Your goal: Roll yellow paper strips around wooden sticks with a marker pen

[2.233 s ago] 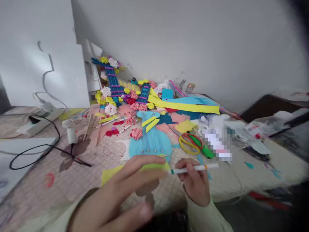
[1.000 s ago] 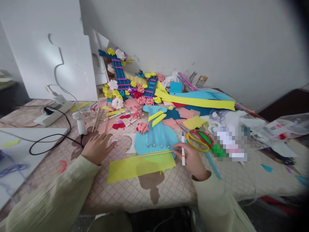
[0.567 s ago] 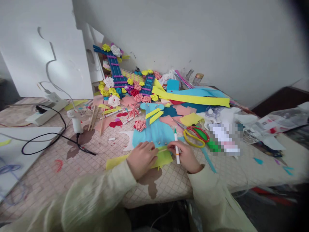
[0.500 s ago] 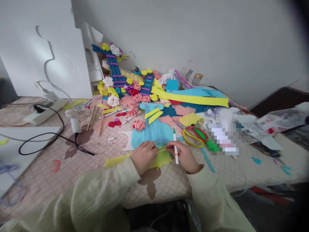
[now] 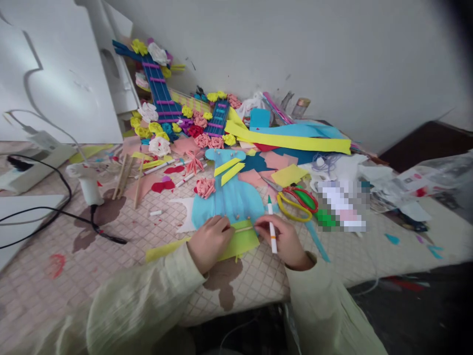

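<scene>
My left hand (image 5: 212, 240) is closed with its fingers pressed on a yellow crepe paper strip (image 5: 242, 242), at the left end of a thin wooden stick (image 5: 244, 229). The stick lies along the paper's upper edge. An uncapped green marker (image 5: 272, 230) stands upright, tip up, in the closed fingers of my right hand (image 5: 290, 242). That hand's fingertips are at the stick's right end; whether they pinch it is unclear. Just beyond is a blue paper guitar shape (image 5: 229, 199) with a pink paper flower (image 5: 205, 188) and two yellow strips (image 5: 231, 172) on it.
Yellow-handled scissors (image 5: 293, 207) lie right of the guitar shape, near red-handled ones (image 5: 303, 197). At left stand a white glue gun (image 5: 86, 185) with a black cable and a power strip (image 5: 40, 162). Decorated paper guitars (image 5: 158, 91) and paper flowers lean at the back wall.
The view has swung slightly right, so the table things appear farther left. My hands are a little farther apart, and more of the stick shows between them.
</scene>
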{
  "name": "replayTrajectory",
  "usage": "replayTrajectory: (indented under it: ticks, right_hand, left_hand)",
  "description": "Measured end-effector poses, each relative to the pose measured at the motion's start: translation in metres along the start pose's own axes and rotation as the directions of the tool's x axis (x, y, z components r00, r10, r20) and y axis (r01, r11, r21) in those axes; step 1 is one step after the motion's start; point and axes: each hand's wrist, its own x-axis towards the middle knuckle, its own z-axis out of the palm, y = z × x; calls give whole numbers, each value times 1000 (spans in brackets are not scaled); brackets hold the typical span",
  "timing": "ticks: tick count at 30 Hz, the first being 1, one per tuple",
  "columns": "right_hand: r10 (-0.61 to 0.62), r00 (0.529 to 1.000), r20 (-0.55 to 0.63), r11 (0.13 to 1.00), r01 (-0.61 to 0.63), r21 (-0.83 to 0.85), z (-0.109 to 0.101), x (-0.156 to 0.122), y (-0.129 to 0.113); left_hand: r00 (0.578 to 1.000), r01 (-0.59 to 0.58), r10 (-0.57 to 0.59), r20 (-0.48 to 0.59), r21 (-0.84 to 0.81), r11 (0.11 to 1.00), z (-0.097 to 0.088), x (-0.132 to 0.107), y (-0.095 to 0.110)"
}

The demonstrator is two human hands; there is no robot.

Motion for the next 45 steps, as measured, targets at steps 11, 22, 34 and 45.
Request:
replayTrajectory:
  ticks: [11, 22, 34, 45]
  right_hand:
    - [34, 998, 61, 999, -31, -36, 5, 4, -1]
    - [40, 997, 73, 998, -37, -45, 4, 4, -2]
    - [147, 950, -275, 979, -100, 178, 1, 2, -2]
    - [142, 989, -36, 758, -85, 646, -22, 58, -53]
  left_hand:
    - [989, -13, -4, -150, -111, 994, 5, -7, -7]
    - [994, -24, 6, -110, -163, 986, -3, -23, -15]
    - [989, -24, 9, -147, -95, 995, 1, -22, -11]
    - [997, 25, -33, -72, -111, 994, -3, -23, -9]
